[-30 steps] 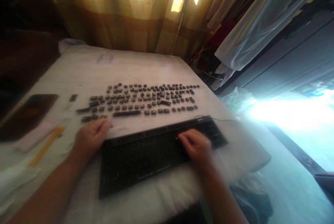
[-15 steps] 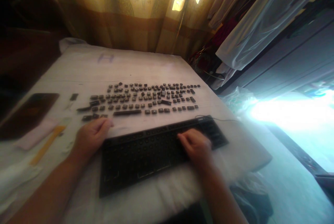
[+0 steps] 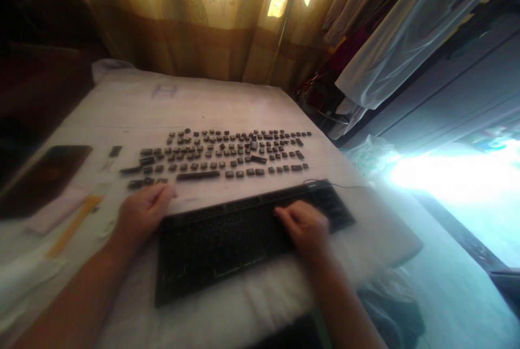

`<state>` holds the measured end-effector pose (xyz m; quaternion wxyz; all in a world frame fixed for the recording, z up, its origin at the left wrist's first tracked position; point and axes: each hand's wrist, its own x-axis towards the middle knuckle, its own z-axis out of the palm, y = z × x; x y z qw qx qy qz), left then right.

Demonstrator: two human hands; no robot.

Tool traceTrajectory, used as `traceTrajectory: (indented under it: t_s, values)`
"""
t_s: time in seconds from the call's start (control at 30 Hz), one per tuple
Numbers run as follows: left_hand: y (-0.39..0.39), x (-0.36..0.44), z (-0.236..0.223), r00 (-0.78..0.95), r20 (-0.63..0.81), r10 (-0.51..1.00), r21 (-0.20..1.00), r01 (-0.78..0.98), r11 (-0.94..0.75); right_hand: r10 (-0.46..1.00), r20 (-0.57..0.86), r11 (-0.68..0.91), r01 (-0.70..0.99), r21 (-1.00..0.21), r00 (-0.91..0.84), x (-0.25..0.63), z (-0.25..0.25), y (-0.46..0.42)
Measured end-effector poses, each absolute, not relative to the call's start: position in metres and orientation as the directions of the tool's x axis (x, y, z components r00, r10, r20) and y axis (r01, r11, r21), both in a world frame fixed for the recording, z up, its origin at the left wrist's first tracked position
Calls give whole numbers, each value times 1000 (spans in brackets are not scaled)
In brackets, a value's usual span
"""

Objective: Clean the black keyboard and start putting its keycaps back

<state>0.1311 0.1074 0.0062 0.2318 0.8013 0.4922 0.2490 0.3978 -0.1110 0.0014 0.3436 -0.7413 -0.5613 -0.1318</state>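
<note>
A black keyboard (image 3: 227,246) with its keycaps off lies at a slant near the table's front edge. My left hand (image 3: 147,205) is a closed fist beside the keyboard's upper left corner, with nothing showing in it. Over the right half of the keyboard, my right hand (image 3: 304,224) is closed, thumb and finger pinched together against its surface. Whatever that pinch may hold is hidden. Beyond the keyboard, loose black keycaps (image 3: 195,166) are spread in rough rows, with the long spacebar (image 3: 198,175) in the nearest row.
At the left lie a dark flat phone-like object (image 3: 46,178), a pink piece (image 3: 59,209), a yellow strip (image 3: 75,227) and a crumpled white cloth (image 3: 24,278). A thin cable (image 3: 349,186) runs off the keyboard's back right. Curtains (image 3: 227,40) hang behind the table.
My right hand has shifted very slightly to the left over the keyboard. My left hand, the keyboard and the keycaps stay where they were.
</note>
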Motion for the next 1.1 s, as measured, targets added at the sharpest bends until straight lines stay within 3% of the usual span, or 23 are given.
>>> traceTrajectory:
  t_s: [0.27,0.47,1.1]
  values:
    - [108,131,7,395,163,904,619,673,-406,730,573,-114,892,-436,373,398,1,-111]
    - [108,132,10,378,146,914,617,688,-383,585,574,-203,789,-580,573,406,-1,-119]
    - [107,132,12,395,168,903,609,679,-410,736,538,-198,890,-410,412,408,1,-123]
